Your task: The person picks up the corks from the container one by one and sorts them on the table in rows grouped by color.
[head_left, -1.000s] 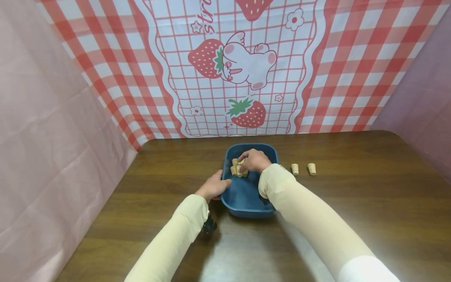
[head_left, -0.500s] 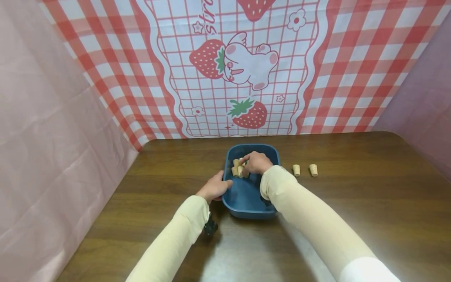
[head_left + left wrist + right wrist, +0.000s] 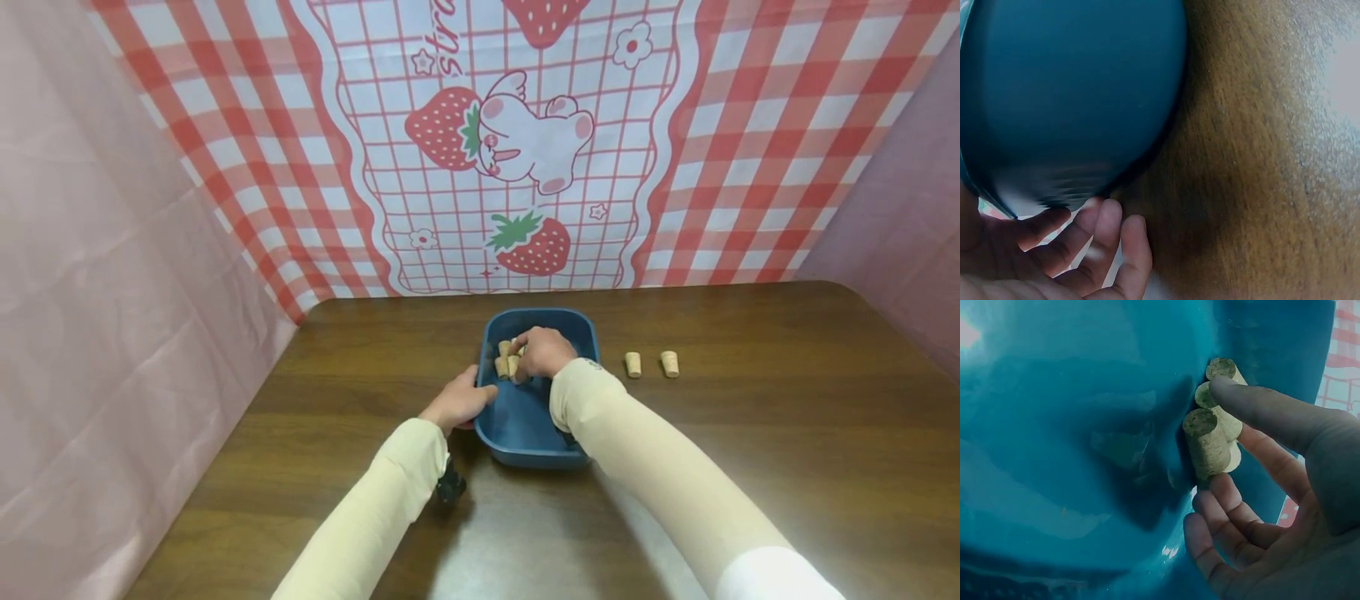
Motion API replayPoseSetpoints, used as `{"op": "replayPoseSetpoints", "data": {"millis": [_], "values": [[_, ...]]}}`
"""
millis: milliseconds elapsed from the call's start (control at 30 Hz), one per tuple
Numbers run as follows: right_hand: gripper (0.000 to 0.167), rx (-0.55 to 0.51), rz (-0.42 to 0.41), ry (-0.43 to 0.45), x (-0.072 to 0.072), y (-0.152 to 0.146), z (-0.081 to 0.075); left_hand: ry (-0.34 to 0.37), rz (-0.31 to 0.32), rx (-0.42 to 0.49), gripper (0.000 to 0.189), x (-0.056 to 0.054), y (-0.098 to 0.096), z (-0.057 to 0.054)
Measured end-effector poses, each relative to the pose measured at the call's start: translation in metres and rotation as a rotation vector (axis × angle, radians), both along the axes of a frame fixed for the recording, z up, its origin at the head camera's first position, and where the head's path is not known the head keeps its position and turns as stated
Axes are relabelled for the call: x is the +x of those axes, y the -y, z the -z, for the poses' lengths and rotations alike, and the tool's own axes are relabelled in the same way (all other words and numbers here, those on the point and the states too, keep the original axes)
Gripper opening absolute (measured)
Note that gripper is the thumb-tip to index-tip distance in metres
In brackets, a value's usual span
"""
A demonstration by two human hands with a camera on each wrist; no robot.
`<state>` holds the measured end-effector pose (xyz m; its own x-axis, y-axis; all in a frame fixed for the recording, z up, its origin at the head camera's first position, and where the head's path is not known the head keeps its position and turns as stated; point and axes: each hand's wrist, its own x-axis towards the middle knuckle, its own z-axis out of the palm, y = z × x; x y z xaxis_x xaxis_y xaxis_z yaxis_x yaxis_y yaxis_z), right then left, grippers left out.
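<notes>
In the head view a blue bin stands on the table, with several tapered corks grouped in its far left part. My left hand grips the bin's left wall, thumb over the rim and fingers outside; the left wrist view shows those fingertips against the outer side. Inside the bin, my right hand pinches at the corks. Seen from the right wrist, its thumb lies on the middle cork and the index finger reaches behind. Another fingertip touches the nearest cork. The hand hides part of the group.
Two more corks, a left one and a right one, stand on the brown wooden table right of the bin. A checked strawberry cloth hangs behind the table's far edge, and a pink cloth hangs at the left.
My right hand has shifted slightly among the corks and now covers more of the group's right side. The left hand keeps its hold on the bin. The head view has moved a little.
</notes>
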<state>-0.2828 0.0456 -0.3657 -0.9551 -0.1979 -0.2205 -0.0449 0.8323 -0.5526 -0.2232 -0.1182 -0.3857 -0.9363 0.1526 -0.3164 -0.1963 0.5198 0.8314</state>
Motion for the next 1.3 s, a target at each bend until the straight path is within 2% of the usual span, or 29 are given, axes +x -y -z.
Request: {"op": "replayPoseSetpoints", "data": {"millis": [367,733,1067,1300], "values": [[0.038,0.006,-0.009,-0.047,-0.001,0.0,0.0,0.021,0.01,0.001,0.051,0.0,0.0,-0.001],[0.041,-0.057,-0.002,-0.038,0.001,-0.003,-0.011,-0.016,-0.004,0.018,0.049,0.001,-0.001,-0.001],[0.042,-0.151,-0.052,-0.07,0.004,-0.013,-0.019,-0.007,0.0,0.002,0.05,0.001,0.0,0.0],[0.042,-0.158,-0.098,-0.107,0.003,-0.021,-0.026,-0.008,-0.009,0.009,0.048,0.001,-0.001,0.0]]}}
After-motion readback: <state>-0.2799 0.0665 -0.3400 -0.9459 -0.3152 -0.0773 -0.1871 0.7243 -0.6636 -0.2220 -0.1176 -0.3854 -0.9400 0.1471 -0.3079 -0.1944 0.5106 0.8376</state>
